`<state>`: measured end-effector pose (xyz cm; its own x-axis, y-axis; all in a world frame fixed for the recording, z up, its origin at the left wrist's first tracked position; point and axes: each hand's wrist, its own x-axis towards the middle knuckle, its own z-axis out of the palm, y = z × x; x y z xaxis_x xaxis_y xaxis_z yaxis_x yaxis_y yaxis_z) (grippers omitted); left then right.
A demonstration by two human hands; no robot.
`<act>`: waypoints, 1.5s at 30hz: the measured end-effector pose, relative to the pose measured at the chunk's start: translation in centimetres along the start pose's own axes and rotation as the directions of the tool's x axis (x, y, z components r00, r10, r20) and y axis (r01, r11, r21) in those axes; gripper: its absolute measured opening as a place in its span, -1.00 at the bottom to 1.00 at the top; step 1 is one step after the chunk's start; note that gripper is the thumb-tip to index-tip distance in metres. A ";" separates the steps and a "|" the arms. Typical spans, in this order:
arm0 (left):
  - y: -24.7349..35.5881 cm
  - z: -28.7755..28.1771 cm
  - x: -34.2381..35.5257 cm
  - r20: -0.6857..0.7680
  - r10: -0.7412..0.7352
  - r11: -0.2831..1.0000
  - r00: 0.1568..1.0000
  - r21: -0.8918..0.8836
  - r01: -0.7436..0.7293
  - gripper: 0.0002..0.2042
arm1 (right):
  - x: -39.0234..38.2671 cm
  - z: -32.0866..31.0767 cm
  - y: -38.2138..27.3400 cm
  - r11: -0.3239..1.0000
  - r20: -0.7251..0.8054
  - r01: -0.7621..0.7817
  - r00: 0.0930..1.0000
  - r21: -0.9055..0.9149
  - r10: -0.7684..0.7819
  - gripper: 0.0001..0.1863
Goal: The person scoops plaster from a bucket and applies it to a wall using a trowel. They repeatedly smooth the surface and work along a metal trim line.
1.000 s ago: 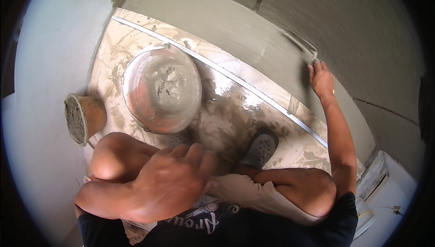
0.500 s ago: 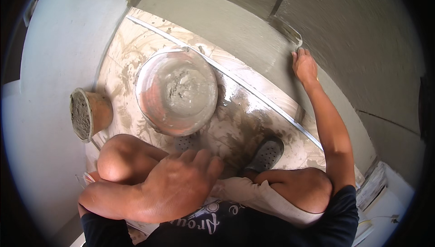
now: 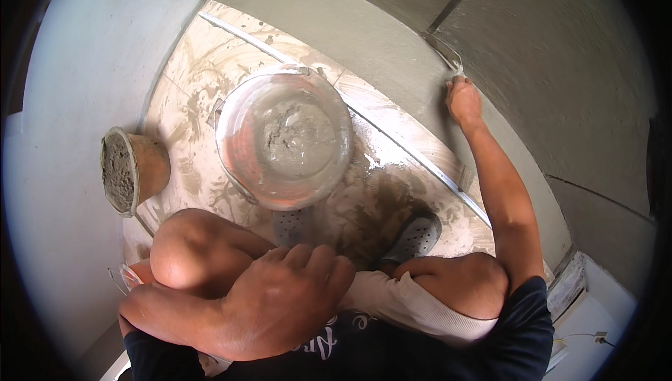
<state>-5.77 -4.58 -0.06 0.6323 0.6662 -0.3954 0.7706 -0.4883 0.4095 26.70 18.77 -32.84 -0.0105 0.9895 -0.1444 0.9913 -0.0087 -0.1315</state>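
My right hand (image 3: 463, 101) is closed on the handle of a trowel (image 3: 443, 52), its blade against the wet grey plaster where the low band (image 3: 392, 52) meets the upper wall (image 3: 546, 80). Low in the view, my left hand (image 3: 280, 297) hangs over my lap with curled fingers; whatever they might hold is hidden. A large bucket (image 3: 238, 136) stained orange and grey stands ahead of me, with wet grey mix inside. A long metal strip (image 3: 437, 174) runs diagonally along the floor beside the plastered band.
A smaller brown pot (image 3: 150, 171) of thick mortar sits at the left near a pale wall (image 3: 77, 87). My knees and shoes are on the smeared tiled floor (image 3: 189, 101). At the lower right are a white ledge and a cable with a plug (image 3: 600, 337).
My right hand and trowel have moved leftward and a little farther away along the plaster. My left hand stays curled over my lap. The bucket appears slightly farther right in the view.
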 end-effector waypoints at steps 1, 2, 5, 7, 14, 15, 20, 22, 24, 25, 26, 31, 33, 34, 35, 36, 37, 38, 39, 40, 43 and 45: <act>-0.1 -0.1 -0.2 -0.006 -0.002 1.000 1.000 0.004 0.002 -0.77 | -0.2 -0.2 0.1 1.000 -0.011 -0.015 1.000 0.015 0.015 -0.63; -0.3 -0.2 -0.4 -0.013 0.004 1.000 1.000 -0.004 -0.004 -0.77 | -0.4 -0.5 0.2 0.999 -0.033 -0.030 0.999 0.022 0.030 -0.63; -0.5 -0.5 -1.2 0.038 -0.037 0.997 0.999 -0.067 0.039 -0.77 | -1.6 -1.6 0.9 0.999 -0.081 -0.031 0.996 0.040 0.034 -0.65; -0.6 -0.5 -1.6 0.062 -0.011 0.999 0.998 -0.035 0.014 -0.64 | -2.7 -2.4 1.3 0.999 -0.103 -0.031 0.994 0.038 0.035 -0.65; -2.3 -1.5 -3.8 -0.006 0.278 0.909 0.960 0.324 -0.261 -0.66 | -5.0 -5.9 1.7 0.989 -0.130 0.011 0.991 0.146 0.008 -0.61; -2.9 -1.8 -4.3 -0.011 0.349 0.848 0.937 0.430 -0.311 -0.68 | -5.3 -6.3 1.5 0.986 -0.100 0.024 0.995 0.165 -0.007 -0.61; -4.4 -2.6 -4.8 0.163 0.563 0.435 0.810 0.775 -0.458 -0.82 | -6.6 -9.5 0.0 0.824 0.318 -0.248 0.944 0.509 0.087 -0.58; -4.8 -3.0 -4.6 0.162 0.607 0.361 0.778 0.816 -0.452 -0.85 | -7.2 -10.7 -1.1 0.826 0.338 -0.271 0.935 0.495 0.104 -0.63; -4.7 -3.4 -4.4 0.138 0.623 0.381 0.770 0.806 -0.453 -0.85 | -8.1 -12.2 -2.2 0.834 0.407 -0.307 0.907 0.458 0.109 -0.67; -4.6 -3.5 -4.4 0.127 0.625 0.405 0.770 0.791 -0.459 -0.85 | -8.5 -13.4 -2.5 0.846 0.465 -0.334 0.877 0.415 0.119 -0.69; -4.5 -3.5 -4.5 0.117 0.628 0.425 0.769 0.776 -0.465 -0.85 | -8.8 -14.7 -2.9 0.849 0.516 -0.348 0.850 0.398 0.106 -0.71; -3.5 -2.6 -5.2 0.057 0.631 0.534 0.773 0.692 -0.487 -0.85 | -9.0 -20.2 -6.9 0.785 0.418 -0.134 0.892 0.604 -0.170 -0.77; -3.5 -2.2 -5.6 0.035 0.622 0.577 0.782 0.655 -0.488 -0.86 | -8.7 -22.4 -9.7 0.924 0.438 -0.026 0.885 0.381 -0.156 -0.77; -3.4 -2.0 -5.9 0.022 0.611 0.605 0.791 0.631 -0.485 -0.86 | -9.0 -23.2 -11.2 0.940 0.416 0.092 0.879 0.330 -0.232 -0.70; -3.3 -1.8 -6.0 0.007 0.600 0.633 0.800 0.607 -0.480 -0.86 | -9.3 -24.1 -12.7 0.930 0.444 0.149 0.846 0.335 -0.296 -0.69; -3.3 -1.6 -6.3 -0.010 0.589 0.659 0.808 0.584 -0.474 -0.86 | -9.6 -25.0 -14.2 0.915 0.470 0.202 0.807 0.350 -0.358 -0.68; -3.4 -1.4 -6.4 -0.023 0.571 0.692 0.821 0.552 -0.466 -0.86 | -9.8 -25.1 -15.7 0.883 0.474 0.285 0.760 0.373 -0.445 -0.67; -3.5 -1.2 -6.6 -0.040 0.559 0.716 0.828 0.527 -0.458 -0.86 | -10.0 -24.5 -17.4 0.868 0.426 0.391 0.759 0.307 -0.493 -0.70; -3.8 -1.0 -6.8 -0.055 0.541 0.745 0.839 0.494 -0.447 -0.86 | -10.2 -23.7 -18.9 0.824 0.360 0.515 0.741 0.237 -0.567 -0.72; -4.2 -0.7 -7.1 -0.062 0.528 0.762 0.847 0.476 -0.440 -0.86 | -10.6 -23.0 -20.2 0.798 0.335 0.591 0.732 0.120 -0.593 -0.75; -5.6 -0.1 -7.9 -0.083 0.483 0.805 0.872 0.434 -0.405 -0.86 | -10.8 -21.1 -23.6 0.774 0.453 0.633 0.689 0.005 -0.566 -0.80; -6.1 0.3 -8.3 -0.098 0.462 0.829 0.882 0.402 -0.389 -0.87 | -11.5 -19.1 -25.8 0.742 0.472 0.670 0.663 -0.029 -0.580 -0.80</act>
<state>-15.72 -7.28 0.44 0.9055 0.4169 -0.0790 0.4243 -0.8908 0.1625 3.76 10.34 -9.08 -0.6444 0.5933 -0.4825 0.7323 0.6605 -0.1658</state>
